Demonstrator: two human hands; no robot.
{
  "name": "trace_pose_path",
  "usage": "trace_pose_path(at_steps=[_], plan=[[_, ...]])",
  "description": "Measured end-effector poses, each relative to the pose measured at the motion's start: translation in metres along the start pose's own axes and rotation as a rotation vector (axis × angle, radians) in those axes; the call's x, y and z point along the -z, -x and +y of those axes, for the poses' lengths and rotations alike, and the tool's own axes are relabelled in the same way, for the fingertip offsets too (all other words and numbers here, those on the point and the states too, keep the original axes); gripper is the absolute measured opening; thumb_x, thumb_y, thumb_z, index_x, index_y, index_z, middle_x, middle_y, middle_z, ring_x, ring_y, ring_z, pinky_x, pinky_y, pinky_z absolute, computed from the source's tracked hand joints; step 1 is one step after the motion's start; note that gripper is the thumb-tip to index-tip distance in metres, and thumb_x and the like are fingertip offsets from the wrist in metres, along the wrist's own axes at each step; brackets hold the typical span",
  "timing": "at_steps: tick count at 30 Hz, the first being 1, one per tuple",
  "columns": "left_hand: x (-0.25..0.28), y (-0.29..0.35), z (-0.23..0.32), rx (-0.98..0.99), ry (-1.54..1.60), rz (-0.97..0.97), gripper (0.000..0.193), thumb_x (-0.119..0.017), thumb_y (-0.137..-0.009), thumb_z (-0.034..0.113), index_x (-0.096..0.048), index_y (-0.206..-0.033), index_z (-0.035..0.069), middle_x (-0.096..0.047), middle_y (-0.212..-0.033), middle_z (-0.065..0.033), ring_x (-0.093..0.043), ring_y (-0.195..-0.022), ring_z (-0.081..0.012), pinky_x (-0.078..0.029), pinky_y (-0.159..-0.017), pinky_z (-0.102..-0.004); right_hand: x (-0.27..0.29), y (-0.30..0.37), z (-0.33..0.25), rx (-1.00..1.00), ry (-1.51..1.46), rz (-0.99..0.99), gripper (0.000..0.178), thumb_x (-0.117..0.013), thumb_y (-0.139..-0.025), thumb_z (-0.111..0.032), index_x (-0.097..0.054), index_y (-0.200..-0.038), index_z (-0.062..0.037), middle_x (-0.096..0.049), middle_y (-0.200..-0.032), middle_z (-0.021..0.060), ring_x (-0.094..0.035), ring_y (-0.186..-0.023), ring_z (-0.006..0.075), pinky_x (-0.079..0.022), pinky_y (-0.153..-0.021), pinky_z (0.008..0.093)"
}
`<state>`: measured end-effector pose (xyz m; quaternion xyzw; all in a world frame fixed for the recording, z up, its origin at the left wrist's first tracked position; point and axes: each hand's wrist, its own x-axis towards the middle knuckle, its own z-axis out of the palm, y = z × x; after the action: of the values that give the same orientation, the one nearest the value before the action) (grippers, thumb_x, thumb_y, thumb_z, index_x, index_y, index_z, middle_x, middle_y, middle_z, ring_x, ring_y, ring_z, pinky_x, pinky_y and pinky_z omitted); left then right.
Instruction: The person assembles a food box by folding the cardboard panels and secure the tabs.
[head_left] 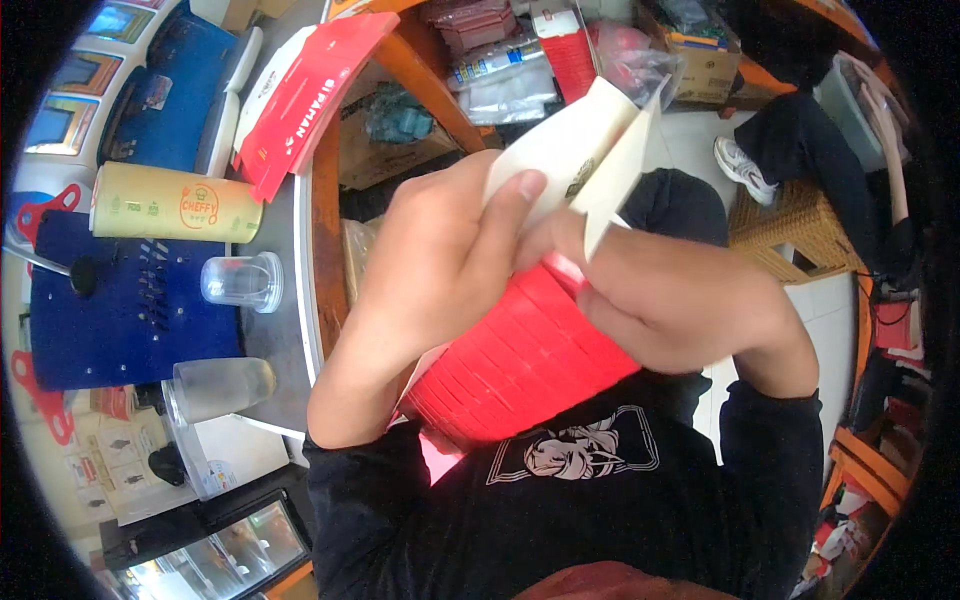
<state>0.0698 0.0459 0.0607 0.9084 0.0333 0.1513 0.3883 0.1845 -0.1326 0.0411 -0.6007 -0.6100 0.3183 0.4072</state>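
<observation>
Between my two hands is a cream paper carton (562, 140), part-folded, with its flaps standing up and a small dark print on one panel. My left hand (462, 222) is closed on its near left side, the thumb pressed flat along the panel. My right hand (590, 262) grips the lower right of the carton, and most of its fingers are hidden or slightly blurred. Just beneath both hands, a thick stack of red folded cartons (520, 350) leans against my torso, its layers packed tightly together.
On the grey table (285, 350) at left lie flat red-and-white cartons (310, 100), a yellow paper roll (175, 204), an upturned clear plastic cup (243, 281) and another cup (225, 389). Packed goods fill an orange-framed shelf (425, 75) ahead. Another person sits at right beside a wicker stool (795, 235).
</observation>
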Motion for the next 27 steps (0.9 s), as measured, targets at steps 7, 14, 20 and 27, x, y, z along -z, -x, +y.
trace_pose_path(at_steps=[7,14,20,27], plan=[[0.043,0.025,0.009,0.143,0.401,0.296,0.029,-0.057,-0.102,0.012,-0.064,-0.123,-0.008,-0.072,-0.103,-0.0068,-0.064,-0.088,-0.0102,-0.05,-0.078,-0.0246,0.022,0.026,-0.027,0.251,-0.205,0.37,0.05,-0.055,-0.088,-0.01,-0.053,-0.135,0.0044,-0.059,-0.134,0.0232,-0.056,-0.126,0.0343,-0.039,-0.11,0.0429],[0.077,0.068,-0.049,0.156,0.511,0.73,0.042,-0.058,-0.094,-0.002,-0.055,-0.136,-0.008,-0.065,-0.128,-0.0111,-0.061,-0.115,-0.0181,-0.045,-0.099,-0.0297,0.04,0.012,0.067,-0.454,-0.565,0.451,0.054,-0.049,-0.102,-0.056,-0.067,-0.097,-0.005,-0.067,-0.086,0.0052,-0.065,-0.072,0.0129,-0.054,-0.066,0.0262],[0.094,0.061,-0.031,0.038,0.4,0.349,0.028,-0.06,-0.096,0.003,-0.066,-0.122,-0.006,-0.07,-0.113,-0.0074,-0.062,-0.104,-0.0132,-0.048,-0.09,-0.0263,-0.017,-0.002,0.068,-0.449,-0.809,0.247,0.047,-0.062,-0.099,-0.037,-0.068,-0.12,0.0049,-0.072,-0.103,0.0073,-0.067,-0.089,0.0132,-0.053,-0.077,0.0274],[0.061,-0.038,-0.028,0.016,-0.073,-0.041,0.025,-0.065,-0.093,0.017,-0.07,-0.108,-0.003,-0.072,-0.091,-0.0145,-0.067,-0.084,-0.0162,-0.052,-0.078,-0.0319,-0.055,0.069,0.066,-0.625,-1.206,0.435,0.05,-0.056,-0.091,-0.013,-0.052,-0.136,0.007,-0.069,-0.115,0.0218,-0.07,-0.105,0.0287,-0.058,-0.087,0.0354]])
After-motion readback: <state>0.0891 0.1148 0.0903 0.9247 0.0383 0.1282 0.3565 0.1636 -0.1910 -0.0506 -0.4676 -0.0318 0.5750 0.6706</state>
